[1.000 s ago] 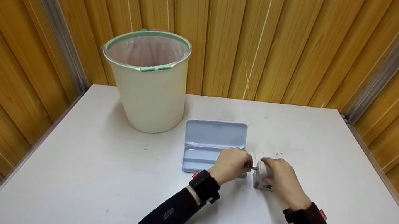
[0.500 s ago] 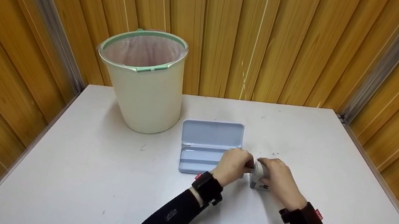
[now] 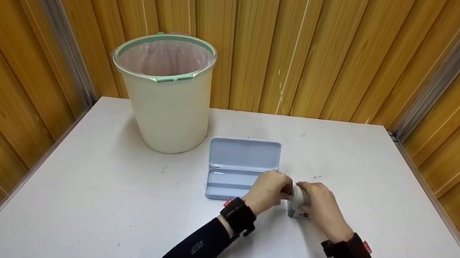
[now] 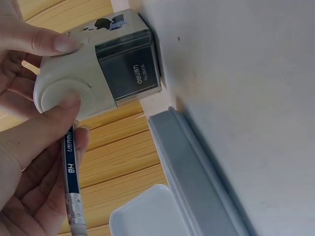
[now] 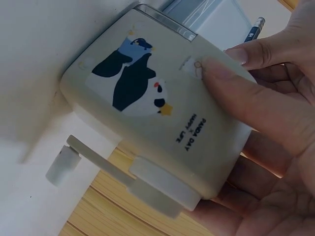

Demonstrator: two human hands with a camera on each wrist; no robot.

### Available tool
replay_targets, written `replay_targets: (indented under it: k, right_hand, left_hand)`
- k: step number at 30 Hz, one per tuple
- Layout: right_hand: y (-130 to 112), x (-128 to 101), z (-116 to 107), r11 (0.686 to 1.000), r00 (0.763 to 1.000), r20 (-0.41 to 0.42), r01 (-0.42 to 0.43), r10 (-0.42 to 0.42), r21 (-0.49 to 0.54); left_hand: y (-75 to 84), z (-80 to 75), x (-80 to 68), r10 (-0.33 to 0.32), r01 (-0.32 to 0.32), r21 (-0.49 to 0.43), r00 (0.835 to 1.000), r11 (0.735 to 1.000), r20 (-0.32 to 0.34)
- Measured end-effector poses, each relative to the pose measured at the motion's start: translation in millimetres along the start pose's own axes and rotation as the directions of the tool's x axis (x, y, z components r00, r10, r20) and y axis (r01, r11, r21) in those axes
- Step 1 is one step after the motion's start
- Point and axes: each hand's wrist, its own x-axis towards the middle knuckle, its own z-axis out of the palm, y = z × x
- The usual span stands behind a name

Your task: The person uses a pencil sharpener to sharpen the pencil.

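Observation:
A cream crank pencil sharpener point(image 5: 147, 98), with a panda print and a dark clear shavings drawer point(image 4: 130, 66), stands on the white table right of the pencil case. My right hand point(image 3: 326, 210) grips its body from the right, thumb on the printed side. The sharpener's crank handle point(image 5: 103, 162) has no hand on it. Between thumb and fingers, my left hand point(image 3: 269, 188) pinches a dark blue HB pencil point(image 4: 71, 167) at the sharpener's round front. The left thumb touches that front. Fingers hide the pencil's tip, so how deep it sits cannot be seen.
An open light blue pencil case point(image 3: 244, 154) lies just behind and left of the left hand, lid toward the back. A cream bin point(image 3: 165, 111) with a green rim and clear liner stands at the back left. Wood-pattern walls point(image 3: 252, 37) border the table point(image 3: 110, 211).
The stretch of pencil showing between my left hand and the sharpener a second ago is now covered, as hand and sharpener have come together. The view has shifted slightly. Since half a second ago, little differs.

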Motion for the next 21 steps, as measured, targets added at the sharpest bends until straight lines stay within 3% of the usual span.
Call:
replay_targets:
  k: [5,13,21]
  right_hand:
    - [2.0,0.6,-0.4,1.000,1.000,-0.006,-0.005,0.005,0.012]
    - [3.0,2.5,-2.4,0.999,0.999,0.036,-0.019,0.018,0.033]
    - [13.1,-2.5,-10.1,1.000,1.000,0.026,-0.007,0.007,0.029]
  left_hand:
    - [-1.2,-0.8,-0.6,-0.005,0.005,-0.001,1.000,1.000,0.011]
    - [-1.1,-8.7,-0.4,-0.043,0.043,-0.003,0.995,0.999,0.092]
    - [13.3,-8.2,0.6,-0.015,0.007,0.093,0.997,0.996,0.082]
